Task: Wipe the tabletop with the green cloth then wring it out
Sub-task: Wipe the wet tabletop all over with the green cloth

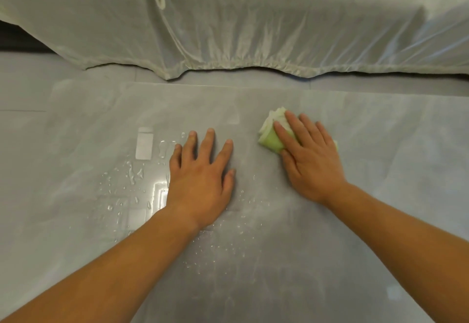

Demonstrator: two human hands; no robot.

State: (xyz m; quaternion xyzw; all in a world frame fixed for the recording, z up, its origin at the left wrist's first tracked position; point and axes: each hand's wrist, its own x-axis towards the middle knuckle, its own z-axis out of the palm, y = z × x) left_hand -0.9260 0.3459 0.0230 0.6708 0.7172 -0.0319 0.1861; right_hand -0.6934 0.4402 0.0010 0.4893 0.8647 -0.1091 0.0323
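Glossy grey table (380,221), and beads of water (121,178) sit on its left side, not yet wiped. Beside them the left hand (200,178) lies flat, fingers (210,142) spread, bracing. Just right of it the green cloth (271,137) is bunched under the right hand (309,155), whose fingers are straight and pressing down. Best play, I'd say: flat palm, firm pressure, overlapping sweeps leftward through the water.

Ahead of me a pale, wrinkled sheet (228,23) hung over some furniture, its gathered hem reaching the grey tiled floor (25,81). A dark gap (15,39) showed at far left.
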